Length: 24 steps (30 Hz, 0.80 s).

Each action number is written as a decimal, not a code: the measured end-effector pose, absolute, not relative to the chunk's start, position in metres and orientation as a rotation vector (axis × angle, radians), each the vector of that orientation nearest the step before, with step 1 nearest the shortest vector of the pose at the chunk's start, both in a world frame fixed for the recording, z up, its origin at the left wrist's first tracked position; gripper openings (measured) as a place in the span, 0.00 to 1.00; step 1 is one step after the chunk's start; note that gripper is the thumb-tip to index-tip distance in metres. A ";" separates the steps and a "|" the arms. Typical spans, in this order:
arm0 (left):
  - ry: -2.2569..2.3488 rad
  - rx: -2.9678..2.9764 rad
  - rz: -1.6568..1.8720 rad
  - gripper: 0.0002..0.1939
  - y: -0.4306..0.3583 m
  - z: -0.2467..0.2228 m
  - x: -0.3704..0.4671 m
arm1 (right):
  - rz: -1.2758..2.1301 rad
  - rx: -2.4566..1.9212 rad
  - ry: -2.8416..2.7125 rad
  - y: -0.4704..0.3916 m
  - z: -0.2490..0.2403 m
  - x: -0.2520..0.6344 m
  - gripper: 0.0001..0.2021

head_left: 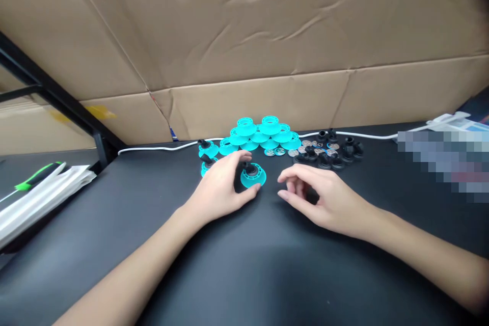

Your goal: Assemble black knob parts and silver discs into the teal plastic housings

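Observation:
My left hand (pixel 217 186) is curved around a turquoise flared ring (pixel 254 181) standing on the black table. A black stubby fitting (pixel 250 168) sits in its centre. The thumb lies by the ring's front rim and the index finger arches behind it; firm contact cannot be made out. Partly behind this hand is a second ring with a black fitting (pixel 207 159), and a third such ring (pixel 208 150) stands farther back. To the right, my right hand (pixel 324 196) hovers over the table, thumb and index finger apart, other fingers curled, with nothing visible between them.
Turquoise rings (pixel 260 135) are stacked at the back. Several round metallic discs (pixel 293 153) and black fittings (pixel 324 161) lie right of them. A white cable (pixel 160 148) runs along the cardboard wall (pixel 267 35). At far left, a green-black tool (pixel 42 175) rests near white packets (pixel 49 198).

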State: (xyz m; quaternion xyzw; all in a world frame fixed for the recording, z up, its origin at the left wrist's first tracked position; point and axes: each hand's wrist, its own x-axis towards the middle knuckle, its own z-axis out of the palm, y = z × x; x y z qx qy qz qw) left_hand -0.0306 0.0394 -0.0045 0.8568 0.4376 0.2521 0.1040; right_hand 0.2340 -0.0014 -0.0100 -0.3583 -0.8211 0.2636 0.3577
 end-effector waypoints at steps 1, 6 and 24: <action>1.289 2.538 0.763 0.32 0.041 -0.003 -0.032 | 0.671 -0.922 -2.122 -0.002 -0.010 0.234 0.06; 1.280 2.720 0.693 0.13 0.045 0.003 -0.033 | 0.642 -0.910 -2.175 -0.001 -0.009 0.233 0.04; 1.866 2.760 0.542 0.09 0.053 0.006 -0.058 | 0.683 -0.972 -2.249 0.002 -0.011 0.238 0.04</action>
